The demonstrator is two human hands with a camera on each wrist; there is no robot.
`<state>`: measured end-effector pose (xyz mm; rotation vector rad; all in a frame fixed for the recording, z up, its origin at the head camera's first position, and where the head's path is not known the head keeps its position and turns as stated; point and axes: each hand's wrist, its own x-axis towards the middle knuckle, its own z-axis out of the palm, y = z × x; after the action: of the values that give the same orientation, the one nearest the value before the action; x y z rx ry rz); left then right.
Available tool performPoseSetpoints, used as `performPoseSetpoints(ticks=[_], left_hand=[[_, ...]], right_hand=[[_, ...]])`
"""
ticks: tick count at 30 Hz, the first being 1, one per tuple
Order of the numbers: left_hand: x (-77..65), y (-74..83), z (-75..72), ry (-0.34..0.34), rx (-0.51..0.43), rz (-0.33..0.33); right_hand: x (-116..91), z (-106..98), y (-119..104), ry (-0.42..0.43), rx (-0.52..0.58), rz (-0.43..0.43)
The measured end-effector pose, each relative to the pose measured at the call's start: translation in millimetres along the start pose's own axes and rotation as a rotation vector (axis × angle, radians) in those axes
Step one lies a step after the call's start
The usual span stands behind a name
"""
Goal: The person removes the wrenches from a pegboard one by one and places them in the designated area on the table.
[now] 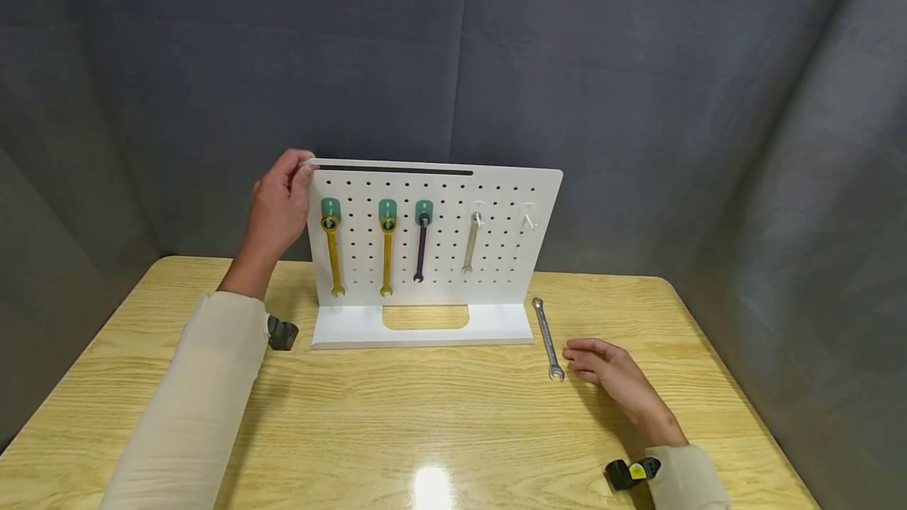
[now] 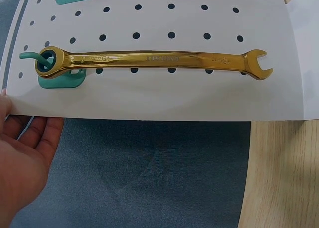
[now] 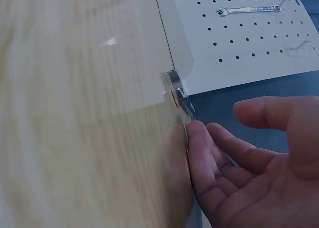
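Note:
At its upper left corner, a white pegboard stand (image 1: 439,293) is held by my left hand (image 1: 279,199), thumb in front and fingers behind the panel. Two gold combination wrenches (image 1: 387,262) and a dark purple wrench (image 1: 422,250) hang from green hooks. A small silver wrench (image 1: 471,246) hangs from a clear hook. Another silver combination wrench (image 1: 546,338) lies on the table, right of the stand's base. Beside its lower end is my right hand (image 1: 612,380), fingers loosely bent and thumb apart. The right wrist view does not settle whether the fingertips touch the wrench.
A clear hook (image 1: 528,219) at the panel's right side carries no tool. The wooden table (image 1: 425,408) ends at a dark grey curtain (image 1: 453,61) behind and at the sides. Wrist cameras (image 1: 282,333) sit on both sleeves.

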<state>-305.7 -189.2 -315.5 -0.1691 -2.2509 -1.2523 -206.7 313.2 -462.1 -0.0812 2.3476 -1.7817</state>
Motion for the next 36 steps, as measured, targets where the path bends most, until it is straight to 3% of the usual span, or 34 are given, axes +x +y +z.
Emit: performPoseSetpoints(ticks=[3, 14, 23, 36], left_hand=[[0.1, 0.3, -0.9, 0.004, 0.0, 0.002], [4.3, 2.6, 0.1, -0.012, 0.022, 0.028], [2.4, 1.7, 0.0, -0.012, 0.016, 0.016], [0.8, 0.1, -2.1, 0.004, 0.032, 0.008]], right_hand=[[4, -1, 1, 0.016, -0.034, 0.008], [15, -3, -1, 0.057, 0.037, 0.018], [33, 29, -39, 0.038, 0.01, -0.111], [68, 71, -67, -0.037, 0.02, -0.141]])
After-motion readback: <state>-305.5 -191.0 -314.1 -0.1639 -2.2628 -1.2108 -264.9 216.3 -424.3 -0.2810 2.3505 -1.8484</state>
